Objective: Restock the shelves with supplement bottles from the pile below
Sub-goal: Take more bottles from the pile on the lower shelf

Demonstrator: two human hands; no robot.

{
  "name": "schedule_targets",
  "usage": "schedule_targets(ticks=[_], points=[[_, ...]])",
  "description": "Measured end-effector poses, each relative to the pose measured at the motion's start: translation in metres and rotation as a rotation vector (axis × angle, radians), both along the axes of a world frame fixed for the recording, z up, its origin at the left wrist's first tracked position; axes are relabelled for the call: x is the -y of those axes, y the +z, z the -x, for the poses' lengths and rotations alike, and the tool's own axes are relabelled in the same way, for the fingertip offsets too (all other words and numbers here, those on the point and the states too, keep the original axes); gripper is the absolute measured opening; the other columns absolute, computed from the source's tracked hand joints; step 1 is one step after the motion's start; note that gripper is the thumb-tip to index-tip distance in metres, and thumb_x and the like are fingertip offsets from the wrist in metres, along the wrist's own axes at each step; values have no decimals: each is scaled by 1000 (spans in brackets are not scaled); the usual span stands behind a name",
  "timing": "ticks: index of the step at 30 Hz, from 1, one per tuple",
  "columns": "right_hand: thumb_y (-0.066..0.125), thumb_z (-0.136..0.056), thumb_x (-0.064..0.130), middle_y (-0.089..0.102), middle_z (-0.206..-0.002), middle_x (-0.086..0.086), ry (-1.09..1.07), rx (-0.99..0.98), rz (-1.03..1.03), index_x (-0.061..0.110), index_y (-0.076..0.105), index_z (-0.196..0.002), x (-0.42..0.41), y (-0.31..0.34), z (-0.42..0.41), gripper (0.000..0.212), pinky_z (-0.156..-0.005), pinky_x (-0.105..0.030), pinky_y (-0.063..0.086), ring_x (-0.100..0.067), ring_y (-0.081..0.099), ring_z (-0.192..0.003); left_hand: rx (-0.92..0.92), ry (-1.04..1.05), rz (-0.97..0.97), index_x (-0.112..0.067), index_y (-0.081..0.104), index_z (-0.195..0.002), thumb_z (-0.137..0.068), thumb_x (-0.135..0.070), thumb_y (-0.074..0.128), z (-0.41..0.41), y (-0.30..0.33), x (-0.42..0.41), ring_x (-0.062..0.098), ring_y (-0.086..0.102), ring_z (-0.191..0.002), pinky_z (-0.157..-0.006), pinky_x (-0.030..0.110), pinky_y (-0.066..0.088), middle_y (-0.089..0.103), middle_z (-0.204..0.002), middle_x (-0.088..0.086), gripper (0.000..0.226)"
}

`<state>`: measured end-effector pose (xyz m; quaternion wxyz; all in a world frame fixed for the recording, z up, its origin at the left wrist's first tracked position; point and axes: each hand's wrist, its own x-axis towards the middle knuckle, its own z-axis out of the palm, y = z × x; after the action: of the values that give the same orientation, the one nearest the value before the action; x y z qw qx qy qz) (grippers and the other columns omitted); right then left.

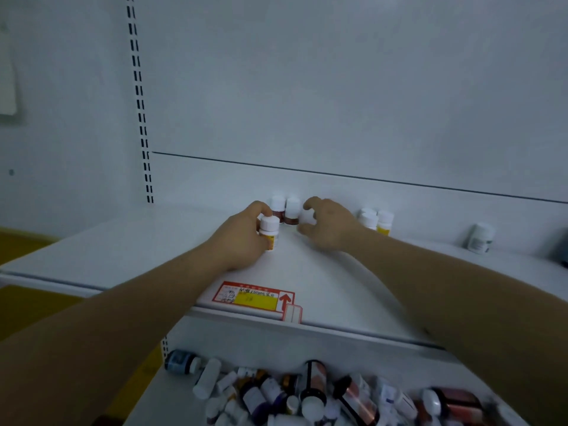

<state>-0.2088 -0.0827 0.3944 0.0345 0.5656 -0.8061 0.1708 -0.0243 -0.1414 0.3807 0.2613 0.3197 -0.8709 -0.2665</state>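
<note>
White sheet-metal shelf [153, 250] served as the landmark: both hands worked at its back, against the rear panel, presumably so that the new stock lined up with the two brown, white-capped bottles [285, 210] already standing there. The left hand [246, 238] was curled round an upright white plastic bottle with a yellow label [270, 232] just in front of that pair, and the right hand [329, 226] pinched a second white-capped bottle [307, 217] beside them. Below the shelf's front edge lay the loose pile of mixed supplement bottles [307, 395], apparently the remaining supply.

Dim light, white slotted back panel [338, 87], yellow floor [18, 305].
</note>
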Motion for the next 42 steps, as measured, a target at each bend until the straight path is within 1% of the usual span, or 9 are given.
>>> schedule_targets(ticks=[4,8,13,18,23,27,33,38,42], points=[[51,-91,50,56,-117,-2,31,-45,-63,24,55,-121,-53,-5,4,40,-93,-29,40,-17,52,-106,137,-75,59,-24,42,-116,-84,-21,68,7,11,-13,19,54,-92,-78,30,42,53,-106,-2,41],[48,-89,56,60,-116,1,-69,1,-74,28,59,-114,-102,-9,28,39,-88,-28,40,-16,53,-102,179,-169,86,-25,42,-117,-84,-22,68,27,17,-39,21,54,-98,-80,29,41,54,-116,1,42],[40,-89,67,43,-143,-7,-225,43,-271,27,42,-139,-145,-5,71,64,-105,-35,32,-25,43,-129,158,-224,98,-23,40,-121,-86,-20,65,71,11,-72,23,58,-96,-85,33,48,58,-116,3,43],[27,-84,77,26,-156,-8,-247,32,-346,25,27,-149,-155,-15,99,83,-115,-47,23,-28,28,-141,85,-249,89,-25,46,-126,-87,-19,65,115,6,-88,21,58,-93,-83,28,44,60,-115,4,44],[23,-83,79,22,-157,-6,-249,15,-351,29,23,-150,-152,-20,105,83,-113,-53,20,-31,24,-141,141,-185,305,-23,50,-132,-85,-29,67,149,6,-82,25,46,-114,-92,24,32,45,-127,10,51],[22,-83,80,23,-156,-6,-241,-4,-339,30,25,-149,-153,-21,106,83,-113,-54,20,-32,24,-141,151,-174,358,-16,48,-136,-85,-23,67,173,5,-74,27,34,-134,-107,25,24,32,-148,13,54],[23,-83,79,21,-157,-7,-225,5,-332,29,24,-149,-154,-22,107,83,-112,-55,17,-33,20,-142,118,-91,420,-11,53,-133,-82,-19,68,197,-2,-68,30,48,-120,-102,27,31,52,-131,13,53],[23,-84,79,21,-156,-8,-224,7,-330,28,25,-149,-154,-22,106,83,-112,-55,16,-33,21,-142,120,-70,406,-12,42,-140,-86,-19,64,200,-3,-68,30,40,-126,-105,28,27,41,-138,13,59],[25,-82,80,25,-154,-8,-239,11,-308,28,28,-147,-153,-22,105,83,-111,-55,19,-34,25,-140,133,-84,287,-14,27,-146,-85,-22,65,188,2,-72,28,34,-133,-107,31,27,23,-149,12,72]])
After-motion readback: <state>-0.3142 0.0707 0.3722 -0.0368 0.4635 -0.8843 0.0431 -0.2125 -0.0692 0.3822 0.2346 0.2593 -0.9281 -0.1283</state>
